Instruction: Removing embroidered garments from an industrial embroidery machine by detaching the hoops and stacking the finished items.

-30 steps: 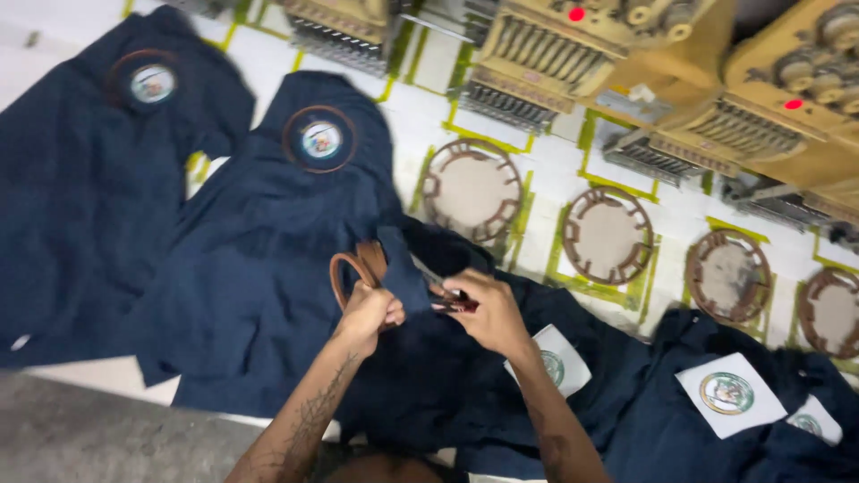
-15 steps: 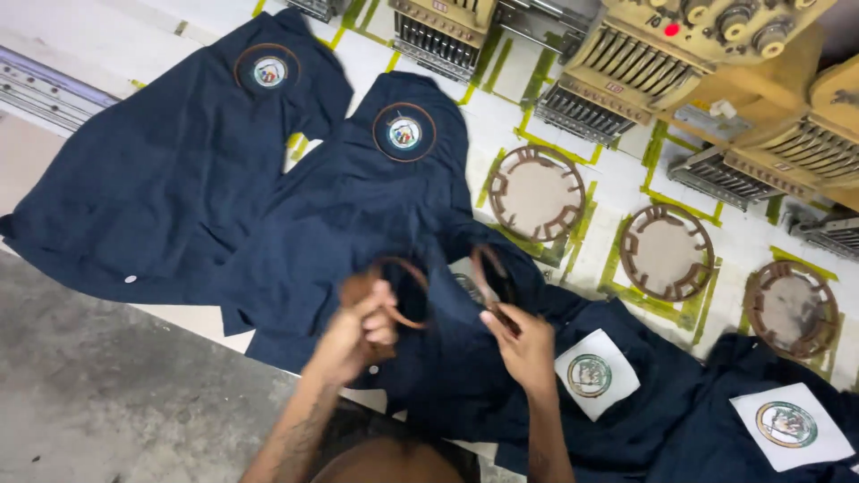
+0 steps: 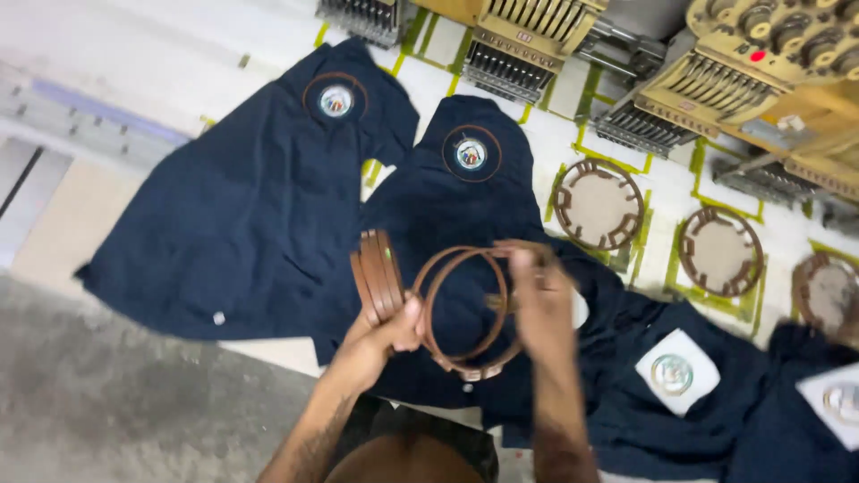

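Observation:
My left hand grips a stack of brown embroidery hoops held on edge. My right hand, blurred by motion, holds the far rim of another brown hoop ring, whose near rim also touches my left hand. Both hands hover over a dark navy garment that carries a round embroidered badge inside a hoop. A second navy garment with its own hooped badge lies to the left.
Yellow embroidery machine heads line the top. Empty brown hoop frames sit on the white bed at right. More navy pieces with white badge patches lie at lower right. Grey floor lies at lower left.
The hoops have come up off the navy garment. My left hand now holds a stack of them, and my right hand has pulled one ring apart to the right. The view has shifted.

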